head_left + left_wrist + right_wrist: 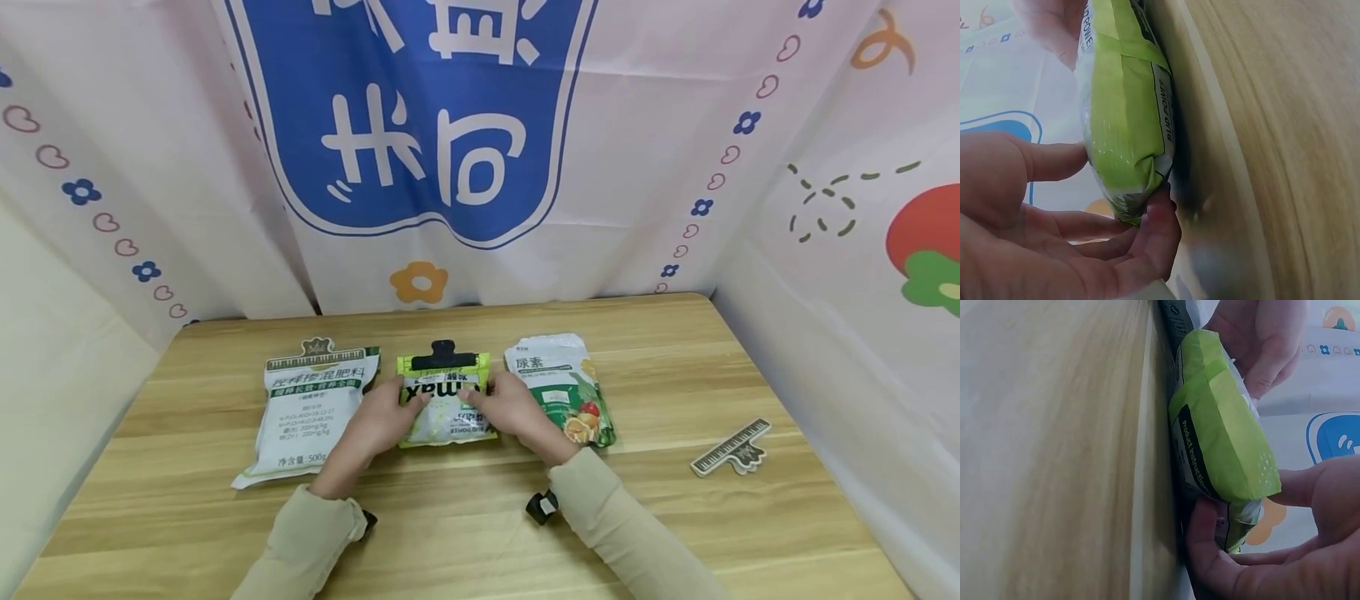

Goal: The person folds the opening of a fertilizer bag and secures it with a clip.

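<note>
A yellow-green bag (444, 408) with a black clip (444, 357) across its top edge is at the middle of the table. My left hand (388, 414) grips its left side, thumb on the printed front and fingers curled under the edge, as the left wrist view shows. On the other side my right hand (517, 408) holds it the same way, with a fingertip (1202, 515) against the back of the bag. In both wrist views the bag's green bottom (1124, 112) faces the camera, close over the table.
Left of the hands lies a white fertilizer bag (307, 421) with a patterned clip (317, 357) on its top. A white and green pouch (551, 371) lies at the right, partly behind the right wrist. Farther right a loose clip (731, 448) rests on the wooden table (465, 533).
</note>
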